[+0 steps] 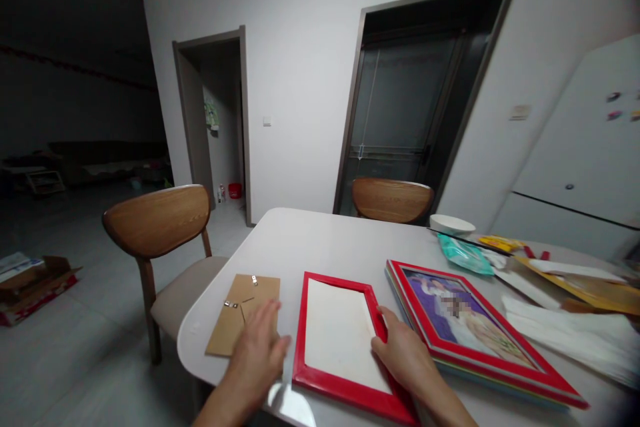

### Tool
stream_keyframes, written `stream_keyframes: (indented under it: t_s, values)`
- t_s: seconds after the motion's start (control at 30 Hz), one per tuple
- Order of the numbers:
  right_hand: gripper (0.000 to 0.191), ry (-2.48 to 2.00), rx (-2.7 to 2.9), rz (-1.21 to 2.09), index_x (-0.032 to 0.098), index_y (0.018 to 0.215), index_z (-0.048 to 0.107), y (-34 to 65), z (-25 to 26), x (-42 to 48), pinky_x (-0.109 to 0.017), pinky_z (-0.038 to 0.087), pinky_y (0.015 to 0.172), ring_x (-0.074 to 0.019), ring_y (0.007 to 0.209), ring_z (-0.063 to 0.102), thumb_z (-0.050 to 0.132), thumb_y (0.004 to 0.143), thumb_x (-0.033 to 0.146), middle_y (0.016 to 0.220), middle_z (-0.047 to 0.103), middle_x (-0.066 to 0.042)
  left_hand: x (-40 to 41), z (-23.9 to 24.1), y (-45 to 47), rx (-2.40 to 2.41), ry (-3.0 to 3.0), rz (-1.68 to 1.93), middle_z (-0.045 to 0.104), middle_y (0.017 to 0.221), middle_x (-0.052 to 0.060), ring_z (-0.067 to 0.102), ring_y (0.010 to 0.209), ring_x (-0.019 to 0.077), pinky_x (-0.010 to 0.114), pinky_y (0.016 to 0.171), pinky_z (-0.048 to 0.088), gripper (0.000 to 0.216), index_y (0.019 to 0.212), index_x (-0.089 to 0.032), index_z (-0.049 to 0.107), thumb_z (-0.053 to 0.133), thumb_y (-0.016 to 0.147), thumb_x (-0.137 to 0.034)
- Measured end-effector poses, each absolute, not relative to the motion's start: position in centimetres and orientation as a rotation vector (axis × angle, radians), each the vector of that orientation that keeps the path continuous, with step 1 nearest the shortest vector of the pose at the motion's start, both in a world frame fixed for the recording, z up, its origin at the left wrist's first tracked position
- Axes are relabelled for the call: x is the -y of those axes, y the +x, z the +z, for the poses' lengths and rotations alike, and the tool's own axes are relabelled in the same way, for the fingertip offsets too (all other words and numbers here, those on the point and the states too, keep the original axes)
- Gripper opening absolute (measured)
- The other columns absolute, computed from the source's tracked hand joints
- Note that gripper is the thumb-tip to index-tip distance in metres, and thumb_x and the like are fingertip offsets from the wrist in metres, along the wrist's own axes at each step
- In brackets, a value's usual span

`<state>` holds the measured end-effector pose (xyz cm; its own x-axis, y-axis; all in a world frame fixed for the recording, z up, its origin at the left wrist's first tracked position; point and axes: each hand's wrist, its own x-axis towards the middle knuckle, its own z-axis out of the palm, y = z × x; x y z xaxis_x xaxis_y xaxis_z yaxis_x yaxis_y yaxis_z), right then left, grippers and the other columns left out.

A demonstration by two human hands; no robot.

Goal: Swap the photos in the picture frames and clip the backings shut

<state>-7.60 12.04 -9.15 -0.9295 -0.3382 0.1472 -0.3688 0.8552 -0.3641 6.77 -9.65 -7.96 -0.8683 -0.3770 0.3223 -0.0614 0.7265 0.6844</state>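
Observation:
A red picture frame (pixel 345 340) lies face down on the white table (pixel 320 240), its pale inner panel showing. My right hand (pixel 403 350) rests on the frame's right rail, fingers curled against it. My left hand (pixel 260 347) lies flat with fingers stretched out on the lower right corner of a brown cardboard backing board (pixel 240 310) with small metal clips, just left of the frame. A stack of red frames (pixel 475 333) with a photo on top sits to the right.
Two wooden chairs stand at the table, one (pixel 160 227) at the left, one (pixel 393 199) at the far side. A white bowl (pixel 451 223), a teal packet (pixel 465 255), papers and yellow envelopes (pixel 575 287) crowd the right. A white fridge (pixel 580 160) stands at right; a cardboard box (pixel 30 283) lies on the floor.

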Motion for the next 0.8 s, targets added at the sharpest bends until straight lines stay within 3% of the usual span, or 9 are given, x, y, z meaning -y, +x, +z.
stream_keyframes:
  t_s: [0.1,0.17,0.27,0.33,0.43,0.53,0.6,0.7,0.8]
  values:
    - [0.064,0.449,2.991,0.95,0.004,0.125,0.025,-7.4,-8.9,-12.1,-0.032,0.043,0.065,-0.0223,0.072,0.06,0.04,0.066,0.021,0.08,0.062,-0.012,4.4,-7.5,5.9,2.641,0.102,-1.148,0.039,0.127,0.013,0.031,0.118,0.0296,0.044,0.099,0.022,0.057,0.119,-0.014,0.043,0.057,0.067,-0.032]
    - [0.063,0.393,2.998,1.431,0.005,0.126,0.023,-6.9,-8.6,-12.2,-0.031,0.044,0.059,-0.0205,0.064,0.06,0.037,0.068,0.025,0.072,0.063,-0.009,2.3,-7.4,5.4,2.733,0.085,-1.212,0.035,0.128,0.017,0.026,0.12,0.0331,0.048,0.098,0.019,0.061,0.119,-0.01,0.043,0.058,0.065,-0.034]
    - [0.047,0.359,2.847,2.192,0.008,0.111,0.043,-5.8,-7.7,-12.3,-0.029,0.046,0.057,-0.0197,0.065,0.061,0.034,0.071,0.029,0.07,0.065,-0.009,1.1,-7.3,5.2,2.79,-0.002,-1.26,0.028,0.131,0.016,0.019,0.122,0.0328,0.049,0.099,0.016,0.062,0.121,-0.01,0.041,0.057,0.066,-0.036]
    - [0.036,0.272,2.709,2.512,0.01,0.095,0.053,-5.0,-6.9,-12.3,-0.029,0.047,0.056,-0.0203,0.064,0.062,0.036,0.07,0.031,0.069,0.065,-0.01,1.0,-7.1,5.2,2.781,-0.025,-1.322,0.026,0.133,0.014,0.019,0.123,0.0302,0.046,0.1,0.017,0.063,0.123,-0.012,0.038,0.055,0.068,-0.037]
    - [0.024,0.129,2.379,2.858,0.013,0.083,0.054,-4.2,-5.0,-11.9,-0.027,0.047,0.053,-0.0179,0.06,0.061,0.049,0.066,0.028,0.067,0.065,-0.007,1.0,-6.6,5.0,2.695,0.057,-1.44,0.022,0.136,0.012,0.018,0.124,0.027,0.041,0.1,0.018,0.07,0.126,-0.013,0.031,0.057,0.066,-0.037]
    - [0.02,0.082,2.137,3.002,0.014,0.078,0.053,-3.7,-3.4,-11.3,-0.02,0.045,0.048,-0.0106,0.05,0.057,0.059,0.06,0.019,0.062,0.063,-0.002,0.6,-6.0,4.4,2.573,0.063,-1.415,0.023,0.136,0.013,0.021,0.122,0.0271,0.039,0.1,0.021,0.076,0.126,-0.01,0.029,0.061,0.062,-0.036]
    - [0.018,0.143,2.168,2.995,0.013,0.076,0.053,-3.5,-2.8,-11.0,-0.017,0.042,0.043,-0.0073,0.043,0.052,0.06,0.06,0.02,0.057,0.06,0.0,0.6,-5.6,4.1,2.477,0.009,-1.286,0.034,0.129,0.014,0.03,0.117,0.0257,0.037,0.098,0.025,0.067,0.123,-0.01,0.034,0.058,0.063,-0.025]
    - [0.019,0.251,2.361,2.796,0.014,0.074,0.053,-3.4,-3.0,-11.2,-0.016,0.038,0.038,-0.0069,0.04,0.049,0.059,0.063,0.028,0.049,0.056,0.002,1.4,-5.0,4.2,2.347,-0.031,-1.108,0.051,0.11,0.01,0.045,0.102,0.0217,0.034,0.09,0.035,0.057,0.118,-0.015,0.041,0.047,0.062,-0.007]
    - [0.017,0.272,2.542,2.505,0.016,0.075,0.053,-3.6,-3.9,-12.1,-0.017,0.039,0.041,-0.0093,0.044,0.052,0.056,0.064,0.028,0.047,0.055,0.004,3.7,-5.0,5.1,2.235,0.153,-1.122,0.056,0.098,0.008,0.052,0.089,0.0206,0.033,0.081,0.04,0.051,0.114,-0.016,0.043,0.042,0.064,-0.006]
